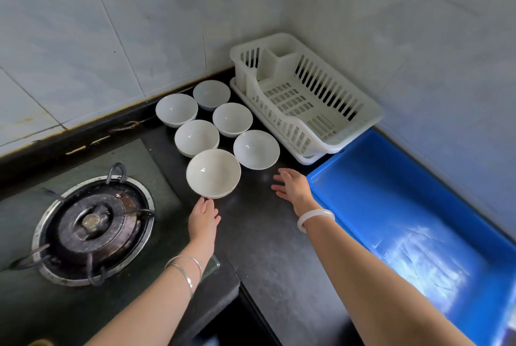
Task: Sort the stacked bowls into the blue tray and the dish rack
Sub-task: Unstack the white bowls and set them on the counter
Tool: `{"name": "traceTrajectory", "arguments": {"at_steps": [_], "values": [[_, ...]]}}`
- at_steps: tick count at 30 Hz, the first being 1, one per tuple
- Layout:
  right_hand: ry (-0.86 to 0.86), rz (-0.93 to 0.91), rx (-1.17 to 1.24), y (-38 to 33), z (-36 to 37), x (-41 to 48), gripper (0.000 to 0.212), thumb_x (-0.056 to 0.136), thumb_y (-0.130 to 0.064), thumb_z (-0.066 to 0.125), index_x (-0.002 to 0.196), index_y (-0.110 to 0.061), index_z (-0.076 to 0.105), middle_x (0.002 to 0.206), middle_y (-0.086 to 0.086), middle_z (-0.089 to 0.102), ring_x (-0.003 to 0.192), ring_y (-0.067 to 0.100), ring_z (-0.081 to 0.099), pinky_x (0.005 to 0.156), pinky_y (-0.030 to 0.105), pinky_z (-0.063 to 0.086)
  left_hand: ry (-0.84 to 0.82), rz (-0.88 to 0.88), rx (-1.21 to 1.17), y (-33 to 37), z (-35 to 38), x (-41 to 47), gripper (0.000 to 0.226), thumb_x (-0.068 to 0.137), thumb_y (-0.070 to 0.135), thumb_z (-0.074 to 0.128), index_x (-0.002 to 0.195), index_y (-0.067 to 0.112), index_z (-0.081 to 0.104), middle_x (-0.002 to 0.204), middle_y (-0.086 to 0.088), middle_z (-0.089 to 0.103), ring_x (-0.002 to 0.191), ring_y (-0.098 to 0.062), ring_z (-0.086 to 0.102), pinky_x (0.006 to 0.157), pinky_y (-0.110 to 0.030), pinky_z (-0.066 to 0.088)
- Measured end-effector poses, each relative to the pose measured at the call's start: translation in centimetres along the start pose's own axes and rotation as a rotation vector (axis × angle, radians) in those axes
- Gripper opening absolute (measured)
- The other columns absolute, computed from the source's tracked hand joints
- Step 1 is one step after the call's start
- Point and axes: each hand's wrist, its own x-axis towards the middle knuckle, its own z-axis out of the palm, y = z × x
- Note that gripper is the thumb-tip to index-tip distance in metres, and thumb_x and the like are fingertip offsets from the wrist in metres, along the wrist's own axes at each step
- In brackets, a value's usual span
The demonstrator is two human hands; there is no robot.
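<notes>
- We note both forearms reach forward over the dark counter (259, 248); the left wrist carries two thin silver bangles (185, 270), the right a pale bangle (315, 218).
- Left hand (203, 217): palm down, fingers together and extended, fingertips at the near rim of the nearest bowl stack (213, 174). Whether they touch it or stop just short, we cannot tell; nothing is gripped.
- Right hand (293, 186): above the counter, fingers spread and open, holding nothing, just beside the near-left corner of the blue tray (391, 206) and near the right front bowl (256, 149).
- Tray runs along the right wall; its near end is cut off by the frame edge, and glare washes out part of its floor.
- Gas burner (93, 224) sits left of the left arm, grimy, with a dark pot stand.
- White bowls stand in two rows of three, glossy, openings up. Extra rims show below the nearest and the middle-left bowl (196, 137); the count in each stack is unclear.
- Behind them: bowl (232, 119), bowl (176, 109), bowl (211, 94).
- White slatted dish rack (360, 119) stands in the far corner on a drip tray, just beside the bowls.
</notes>
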Motion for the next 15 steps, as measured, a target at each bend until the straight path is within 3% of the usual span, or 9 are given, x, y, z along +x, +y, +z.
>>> {"name": "traceTrajectory", "arguments": {"at_steps": [6,12,15], "values": [[0.098,-0.139,-0.162,2.5,-5.8,-5.7,0.027,0.099,-0.023,0.042,0.112,-0.013,0.063,0.102,0.004,0.069,0.077,0.015,0.066,0.064,0.021,0.049,-0.214,0.111,0.319,-2.8,2.2,-4.3,0.038,0.097,0.016,0.044,0.134,0.006,0.047,0.133,-0.008,0.053,0.109,-0.019,0.056,0.090,-0.027,0.046],[0.348,-0.203,-0.310,6.6,-14.3,-13.4,0.021,0.095,-0.018,0.045,0.100,-0.014,0.065,0.084,0.000,0.069,0.068,0.016,0.064,0.061,0.023,0.047,-0.520,0.260,0.694,-6.9,6.8,-10.9,0.031,0.096,0.018,0.043,0.122,0.011,0.059,0.114,-0.004,0.064,0.102,-0.018,0.062,0.096,-0.033,0.050],[0.483,-0.170,-0.440,9.4,-18.7,-16.8,0.019,0.094,-0.017,0.048,0.099,-0.016,0.067,0.088,0.002,0.071,0.081,0.025,0.067,0.074,0.032,0.050,-0.669,0.335,0.846,-9.7,9.1,-14.8,0.028,0.095,0.019,0.047,0.117,0.013,0.063,0.108,-0.002,0.067,0.099,-0.017,0.064,0.095,-0.036,0.051]]}}
